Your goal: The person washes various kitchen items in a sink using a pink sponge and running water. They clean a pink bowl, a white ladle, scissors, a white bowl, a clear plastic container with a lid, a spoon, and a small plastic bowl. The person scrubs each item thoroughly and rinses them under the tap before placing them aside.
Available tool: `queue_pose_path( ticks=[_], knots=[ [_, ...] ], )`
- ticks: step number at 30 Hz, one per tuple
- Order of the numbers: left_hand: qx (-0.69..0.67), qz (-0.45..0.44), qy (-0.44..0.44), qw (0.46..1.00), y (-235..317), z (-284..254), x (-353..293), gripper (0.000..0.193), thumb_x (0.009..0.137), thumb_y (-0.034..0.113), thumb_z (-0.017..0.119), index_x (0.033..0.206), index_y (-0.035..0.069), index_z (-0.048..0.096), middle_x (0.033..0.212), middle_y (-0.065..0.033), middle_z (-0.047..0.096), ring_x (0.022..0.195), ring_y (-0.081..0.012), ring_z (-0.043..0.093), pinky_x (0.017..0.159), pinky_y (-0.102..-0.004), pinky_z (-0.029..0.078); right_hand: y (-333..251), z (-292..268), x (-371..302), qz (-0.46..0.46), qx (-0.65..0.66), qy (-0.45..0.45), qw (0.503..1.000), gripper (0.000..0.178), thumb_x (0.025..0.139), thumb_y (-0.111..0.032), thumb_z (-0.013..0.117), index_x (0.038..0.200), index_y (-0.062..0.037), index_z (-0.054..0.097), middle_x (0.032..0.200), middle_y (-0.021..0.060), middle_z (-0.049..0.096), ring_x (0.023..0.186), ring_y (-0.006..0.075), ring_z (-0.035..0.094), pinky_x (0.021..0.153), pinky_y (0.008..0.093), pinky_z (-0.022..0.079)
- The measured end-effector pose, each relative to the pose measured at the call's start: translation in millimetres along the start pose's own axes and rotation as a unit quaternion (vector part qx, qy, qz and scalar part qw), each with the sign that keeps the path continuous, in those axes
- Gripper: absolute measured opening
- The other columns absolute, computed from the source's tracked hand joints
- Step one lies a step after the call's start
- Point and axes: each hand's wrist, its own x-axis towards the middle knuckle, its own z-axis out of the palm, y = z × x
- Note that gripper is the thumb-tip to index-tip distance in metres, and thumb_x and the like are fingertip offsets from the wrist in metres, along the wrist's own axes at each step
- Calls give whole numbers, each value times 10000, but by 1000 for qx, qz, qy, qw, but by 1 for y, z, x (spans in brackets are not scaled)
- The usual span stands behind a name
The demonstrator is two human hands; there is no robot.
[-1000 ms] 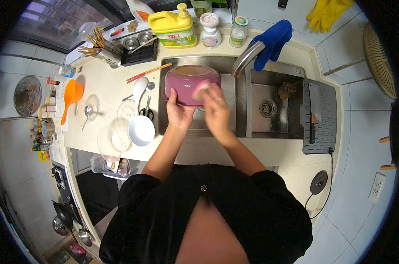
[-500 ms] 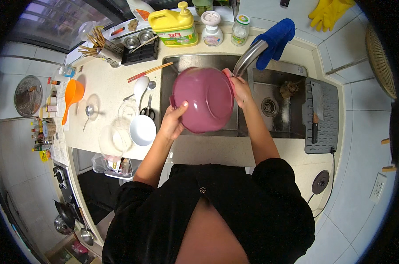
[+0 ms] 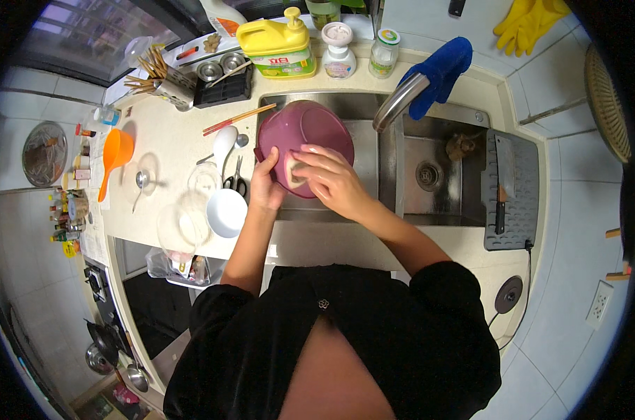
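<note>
A pink-purple plastic bowl is held tilted over the left basin of the steel sink. My left hand grips its near left rim. Pressed against the bowl's near side, my right hand holds a pale sponge, mostly covered by the fingers. The curved tap hangs just right of the bowl.
On the counter to the left lie a white bowl, clear glass lids, scissors, a white spoon, chopsticks and an orange scoop. A yellow detergent jug and blue cloth stand behind; a knife rests on the grey mat at right.
The bowl was turned up and raised half a second ago; now it is lower and tilted away. My right hand moved from its far right rim to its near side with the sponge.
</note>
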Motion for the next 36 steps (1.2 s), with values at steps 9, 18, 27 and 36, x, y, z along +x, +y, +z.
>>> queue_pose_path(
  ticks=[9, 18, 27, 36],
  knots=[
    [10, -49, -11, 999, -11, 2, -9, 366, 842, 210, 568, 1137, 9, 488, 1070, -115, 574, 971, -228, 564, 847, -364, 460, 11, 2, -1, 100, 16, 141, 985, 200, 747, -115, 632, 934, -44, 620, 880, 121, 567, 879, 285, 544, 787, 346, 429],
    [-32, 14, -18, 999, 11, 8, -14, 362, 871, 266, 519, 1125, 9, 503, 1061, -112, 583, 956, -226, 568, 856, -360, 452, 37, 4, -46, 299, -3, 136, 944, 172, 768, -162, 631, 869, -31, 585, 834, 143, 556, 790, 304, 545, 708, 366, 434],
    [69, -15, -43, 997, -13, 8, -14, 353, 863, 235, 544, 1139, 23, 491, 1050, -97, 585, 932, -205, 578, 816, -336, 479, 62, 2, -31, 297, -6, 175, 939, 187, 781, -172, 635, 871, -14, 592, 833, 121, 572, 777, 254, 561, 688, 307, 437],
    [322, -19, -170, 931, -2, 13, -5, 474, 745, -76, 532, 1193, 27, 417, 1029, -52, 545, 926, -131, 537, 800, -255, 445, 1, -18, 14, 47, -82, -46, 994, 230, 612, -59, 688, 835, -54, 630, 959, 79, 538, 904, 272, 516, 788, 347, 428]
  ],
)
